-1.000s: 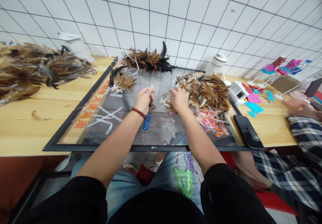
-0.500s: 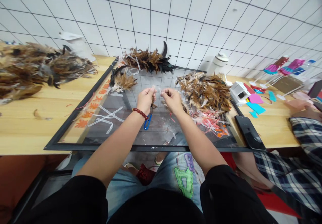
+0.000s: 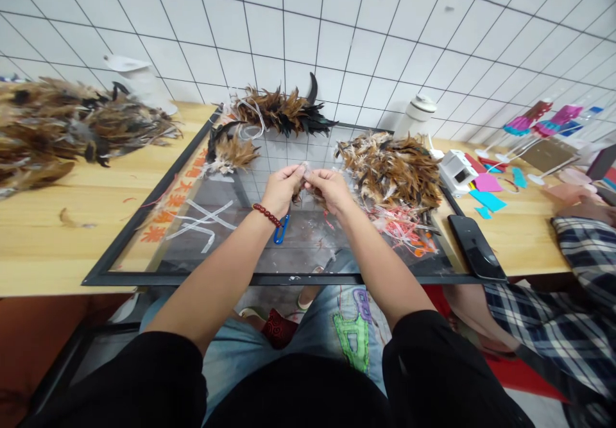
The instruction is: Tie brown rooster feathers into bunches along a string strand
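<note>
Over the middle of the glass panel, my left hand [image 3: 283, 188] and my right hand [image 3: 330, 189] meet at the fingertips, both closed in a pinch. Something small and whitish shows at the pinch, too small to name. A red bead bracelet circles my left wrist. Below my left hand lies a tool with a blue U-shaped handle [image 3: 282, 230], its upper end hidden. Brown feathers peek out under my fingers. White strips [image 3: 199, 224] lie crossed to the left. Beside my right hand are a heap of brown feathers [image 3: 392, 168] and a tangle of pink and white strings [image 3: 404, 228].
A feather bundle [image 3: 286, 112] and a smaller tuft [image 3: 233, 152] lie at the back. More feathers [image 3: 72, 123] cover the left tabletop. At right are a phone [image 3: 476, 247], a white device [image 3: 456, 171], a white bottle [image 3: 416, 117] and another person's checked clothing [image 3: 587, 267].
My two hands have come together; the small gap between their fingertips has closed. The view has shifted slightly, and the things on the table look unmoved.
</note>
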A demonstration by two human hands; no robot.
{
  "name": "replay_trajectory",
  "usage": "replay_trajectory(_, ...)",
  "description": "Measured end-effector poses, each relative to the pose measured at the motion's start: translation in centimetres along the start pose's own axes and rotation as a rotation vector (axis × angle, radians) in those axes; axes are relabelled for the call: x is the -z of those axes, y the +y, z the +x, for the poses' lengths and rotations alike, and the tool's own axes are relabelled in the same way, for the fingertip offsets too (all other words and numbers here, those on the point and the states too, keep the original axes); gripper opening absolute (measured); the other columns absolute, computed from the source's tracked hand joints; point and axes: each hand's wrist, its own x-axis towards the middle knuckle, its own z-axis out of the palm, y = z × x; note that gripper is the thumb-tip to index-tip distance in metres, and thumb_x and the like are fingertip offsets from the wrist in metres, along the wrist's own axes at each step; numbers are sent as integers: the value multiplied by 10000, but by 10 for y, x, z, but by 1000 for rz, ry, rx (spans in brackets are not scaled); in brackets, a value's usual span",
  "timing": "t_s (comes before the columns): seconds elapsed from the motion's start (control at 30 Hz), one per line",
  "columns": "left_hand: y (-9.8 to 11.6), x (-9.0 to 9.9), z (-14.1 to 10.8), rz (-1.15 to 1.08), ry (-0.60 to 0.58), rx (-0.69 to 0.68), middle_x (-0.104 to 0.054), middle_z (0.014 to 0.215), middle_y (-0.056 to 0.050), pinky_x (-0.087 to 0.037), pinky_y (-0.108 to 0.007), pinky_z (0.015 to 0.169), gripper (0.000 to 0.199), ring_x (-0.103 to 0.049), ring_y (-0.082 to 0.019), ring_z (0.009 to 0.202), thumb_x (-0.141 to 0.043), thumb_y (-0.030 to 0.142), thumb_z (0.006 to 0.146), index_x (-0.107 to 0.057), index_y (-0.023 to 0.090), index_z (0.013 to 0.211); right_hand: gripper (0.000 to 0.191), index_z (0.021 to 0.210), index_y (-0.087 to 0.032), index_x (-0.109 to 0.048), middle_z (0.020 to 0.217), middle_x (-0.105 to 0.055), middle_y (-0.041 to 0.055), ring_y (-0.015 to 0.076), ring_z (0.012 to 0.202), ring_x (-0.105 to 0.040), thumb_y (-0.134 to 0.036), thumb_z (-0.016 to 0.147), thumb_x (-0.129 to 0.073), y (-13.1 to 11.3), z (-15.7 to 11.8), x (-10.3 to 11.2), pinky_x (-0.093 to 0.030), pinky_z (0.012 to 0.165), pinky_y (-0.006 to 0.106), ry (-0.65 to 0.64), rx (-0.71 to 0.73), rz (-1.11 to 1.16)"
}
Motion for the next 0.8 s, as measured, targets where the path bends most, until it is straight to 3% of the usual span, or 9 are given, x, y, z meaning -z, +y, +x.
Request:
replay_trajectory(0.13,2,2,4,-57,98,-3,-611,659,-8,-472,-185,591,202,-582,-80,601,-688,280,765,-592,138,657,199,757,-193,-650,724,-642,3,153,739,-555,-378,686,-671,1,4,29,-421,714,268,149,66,-175)
replay_trajectory(0.27,5,4,6,-98,197,14,-488,537,42,-434,-175,493,230,-493,-61,466,-596,282,843,-529,155,664,181,884,-242,-679,901,-692,21,200,937,-591,-341,798,-554,0,6,60,-383,881,344,380,60,-678)
replay_trajectory(0.33,5,5,6,-100,215,23,-430,500,60,-402,-166,453,228,-439,-54,421,-573,276,859,-523,158,670,204,876,-252,-691,904,-703,34,225,945,-606,-369,816,-535,1,6,67,-374,896,387,370,-33,-895)
replay_trajectory(0.43,5,6,6,-89,212,27,-420,492,62,-389,-160,439,228,-428,-52,417,-568,273,863,-521,158,672,272,879,-254,-702,939,-705,60,255,968,-609,-457,817,-531,3,5,67,-373,892,430,293,-165,-1046)
replay_trajectory(0.57,6,5,6,-82,201,47,-418,488,62,-387,-167,433,227,-422,-54,412,-568,264,862,-523,152,670,251,907,-264,-707,1001,-691,71,249,986,-600,-437,794,-564,10,7,60,-389,879,423,243,-207,-1090)
replay_trajectory(0.67,7,6,5,-95,197,88,-419,488,62,-388,-171,432,230,-426,-58,413,-579,284,855,-519,153,675,149,795,-248,-716,857,-695,52,222,870,-615,-349,729,-628,15,10,57,-419,816,366,147,-191,-1001)
replay_trajectory(0.8,7,5,5,-92,191,97,-420,486,66,-382,-168,427,248,-427,-55,410,-603,316,838,-511,156,673,101,728,-202,-686,694,-645,7,162,696,-577,-273,662,-657,21,15,56,-433,702,286,151,-84,-741)
